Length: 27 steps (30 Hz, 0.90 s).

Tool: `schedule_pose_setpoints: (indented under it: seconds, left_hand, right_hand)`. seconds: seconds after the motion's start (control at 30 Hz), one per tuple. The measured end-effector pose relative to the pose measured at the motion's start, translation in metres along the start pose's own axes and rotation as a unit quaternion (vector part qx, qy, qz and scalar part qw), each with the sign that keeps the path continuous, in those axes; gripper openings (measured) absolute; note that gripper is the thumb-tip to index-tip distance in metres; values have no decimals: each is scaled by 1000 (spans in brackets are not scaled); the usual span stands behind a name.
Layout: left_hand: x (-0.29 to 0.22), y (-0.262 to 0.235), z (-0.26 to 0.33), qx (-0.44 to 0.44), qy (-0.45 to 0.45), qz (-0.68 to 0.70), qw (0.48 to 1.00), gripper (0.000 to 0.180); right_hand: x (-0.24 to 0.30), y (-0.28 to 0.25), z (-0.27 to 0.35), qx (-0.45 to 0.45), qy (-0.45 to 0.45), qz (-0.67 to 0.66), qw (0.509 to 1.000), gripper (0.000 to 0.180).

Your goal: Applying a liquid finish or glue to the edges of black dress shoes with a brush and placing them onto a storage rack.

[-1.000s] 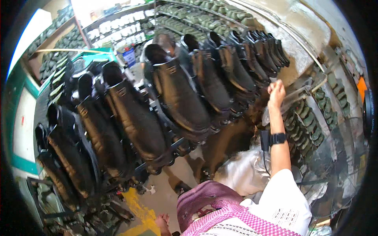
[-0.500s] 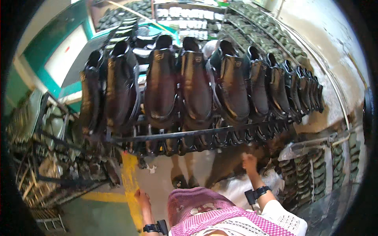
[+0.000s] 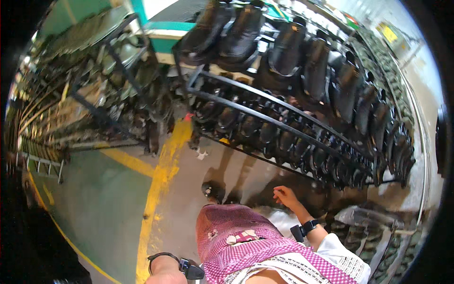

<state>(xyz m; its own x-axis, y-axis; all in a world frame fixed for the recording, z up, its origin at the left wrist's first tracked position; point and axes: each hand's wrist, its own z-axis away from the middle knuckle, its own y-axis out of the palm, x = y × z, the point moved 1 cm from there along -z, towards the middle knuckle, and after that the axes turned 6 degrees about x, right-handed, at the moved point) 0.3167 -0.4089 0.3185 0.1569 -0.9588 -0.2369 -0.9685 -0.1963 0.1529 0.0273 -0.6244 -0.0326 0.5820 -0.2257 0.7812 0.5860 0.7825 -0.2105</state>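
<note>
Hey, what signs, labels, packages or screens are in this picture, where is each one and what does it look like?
Yellow rectangular sign: far upper right, on the wall beyond the black metal rack of dark boots; dark marks, too small to make out.
Small red tag: at the rack's lower left corner, above the yellow floor line.
No packages or screens show.

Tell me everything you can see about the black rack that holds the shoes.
The black rack looks like painted metal, built of long parallel bars that run slantwise from upper left to lower right. Glossy black shoes sit in a row on its upper tier, with more on the tier below. It stands on the grey floor beside a yellow line. Neither hand touches it.
</note>
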Motion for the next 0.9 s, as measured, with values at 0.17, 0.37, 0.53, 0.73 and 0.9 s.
schedule_pose_setpoints:
  seconds: [0.17,0.37,0.53,0.73,0.9]
  left_hand:
    - [-53,-19,-14,22,6,-57,998,58]
    - [-106,-80,-5,-23,-47,-108,993,46]
    - [-160,-143,10,-38,-41,-155,986,54]
    - [-179,-218,4,34,17,-61,997,64]
    - [-162,-239,-3,-33,-155,-10,987,63]
  right_hand:
    - [37,58,-31,75,62,78,992,30]
    - [62,118,-77,128,5,123,984,29]
    - [100,198,-112,162,-5,134,978,28]
    - [146,287,-134,176,13,143,974,28]
    - [160,300,-130,187,-77,190,961,27]
